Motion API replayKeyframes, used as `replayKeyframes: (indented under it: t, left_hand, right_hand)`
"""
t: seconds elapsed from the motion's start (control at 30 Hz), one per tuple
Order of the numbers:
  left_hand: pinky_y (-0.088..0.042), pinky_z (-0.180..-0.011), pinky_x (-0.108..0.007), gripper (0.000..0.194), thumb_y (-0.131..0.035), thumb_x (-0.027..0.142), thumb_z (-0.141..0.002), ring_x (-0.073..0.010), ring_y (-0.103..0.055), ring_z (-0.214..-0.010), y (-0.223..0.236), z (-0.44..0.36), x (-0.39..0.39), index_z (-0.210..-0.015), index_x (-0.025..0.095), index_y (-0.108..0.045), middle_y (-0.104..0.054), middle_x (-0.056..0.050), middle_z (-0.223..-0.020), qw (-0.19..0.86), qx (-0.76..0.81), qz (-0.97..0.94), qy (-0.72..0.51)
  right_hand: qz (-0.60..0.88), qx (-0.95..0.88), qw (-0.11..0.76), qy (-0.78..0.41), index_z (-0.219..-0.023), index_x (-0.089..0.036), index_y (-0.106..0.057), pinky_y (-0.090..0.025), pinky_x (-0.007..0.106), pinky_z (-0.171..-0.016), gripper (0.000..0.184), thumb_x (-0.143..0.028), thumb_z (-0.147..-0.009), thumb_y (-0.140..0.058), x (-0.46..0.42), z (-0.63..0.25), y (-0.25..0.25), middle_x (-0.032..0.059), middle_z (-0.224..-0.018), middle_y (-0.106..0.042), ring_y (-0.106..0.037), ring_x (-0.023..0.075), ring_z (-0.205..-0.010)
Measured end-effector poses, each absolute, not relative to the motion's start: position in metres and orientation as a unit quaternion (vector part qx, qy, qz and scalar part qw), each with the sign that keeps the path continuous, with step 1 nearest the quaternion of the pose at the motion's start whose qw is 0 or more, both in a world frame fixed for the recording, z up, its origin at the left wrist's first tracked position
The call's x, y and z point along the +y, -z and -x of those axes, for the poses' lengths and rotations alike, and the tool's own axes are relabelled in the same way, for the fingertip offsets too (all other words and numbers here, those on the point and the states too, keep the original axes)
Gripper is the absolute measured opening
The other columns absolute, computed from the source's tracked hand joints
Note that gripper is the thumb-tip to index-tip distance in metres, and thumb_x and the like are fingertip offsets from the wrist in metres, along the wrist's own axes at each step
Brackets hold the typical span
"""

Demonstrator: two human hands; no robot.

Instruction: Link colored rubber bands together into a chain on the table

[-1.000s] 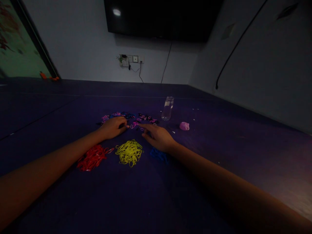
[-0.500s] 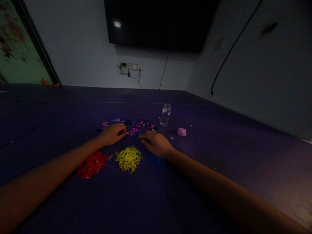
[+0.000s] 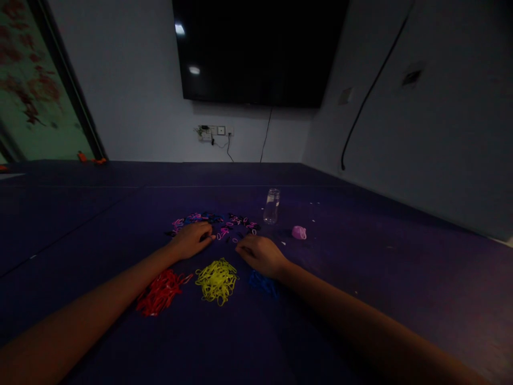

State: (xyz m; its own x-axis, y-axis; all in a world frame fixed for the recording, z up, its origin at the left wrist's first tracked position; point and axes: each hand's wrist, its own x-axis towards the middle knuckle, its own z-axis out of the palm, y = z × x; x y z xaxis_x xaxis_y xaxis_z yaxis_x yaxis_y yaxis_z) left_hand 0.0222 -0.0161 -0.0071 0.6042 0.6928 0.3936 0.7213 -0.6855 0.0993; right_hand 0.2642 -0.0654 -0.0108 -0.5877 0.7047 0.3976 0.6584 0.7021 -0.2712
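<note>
Mixed rubber bands (image 3: 222, 233), pink, blue and black, lie scattered beyond and between the left hand (image 3: 193, 240), at their near edge, and the right hand (image 3: 262, 254). Fingers of both are curled; whether either grips a band cannot be told. Nearer the body, a red pile (image 3: 160, 293), yellow pile (image 3: 217, 280) and partly hidden blue pile (image 3: 262, 283) sit apart, presumably to keep colours separate.

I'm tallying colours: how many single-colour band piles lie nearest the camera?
3: red pile at left, yellow pile in the middle, blue pile at right, partly hidden by the right hand; arms may hide more.
</note>
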Motion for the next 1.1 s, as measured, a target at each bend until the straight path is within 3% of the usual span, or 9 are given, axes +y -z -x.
replayKeyframes:
  t: [0.47, 1.1]
  left_hand:
    - [-0.033, -0.059, -0.026, 0.017, -0.045, 0.031, -0.086, -0.0159, -0.050, -0.065, 0.0064, -0.0243, -0.0192, -0.084, 0.018, -0.057, -0.054, -0.001, -0.070, 0.012, -0.407, 0.889, 0.209]
    - [-0.034, -0.059, -0.026, 0.019, -0.044, 0.032, -0.086, -0.0155, -0.050, -0.065, 0.0097, -0.0225, -0.0165, -0.083, 0.019, -0.057, -0.054, 0.000, -0.069, 0.019, -0.391, 0.894, 0.219]
  right_hand:
    - [0.396, -0.891, 0.215, -0.061, -0.086, -0.017, -0.067, -0.037, 0.022, -0.063, 0.021, -0.024, -0.090, -0.048, -0.0640, -0.2651, 0.0109, 0.0048, -0.082, -0.069, -0.061, 0.0134, -0.073]
    - [0.391, -0.892, 0.214, -0.072, -0.090, -0.017, -0.068, -0.039, 0.023, -0.065, 0.022, -0.024, -0.091, -0.047, -0.0647, -0.2649, 0.0094, 0.0051, -0.087, -0.070, -0.062, 0.0136, -0.077]
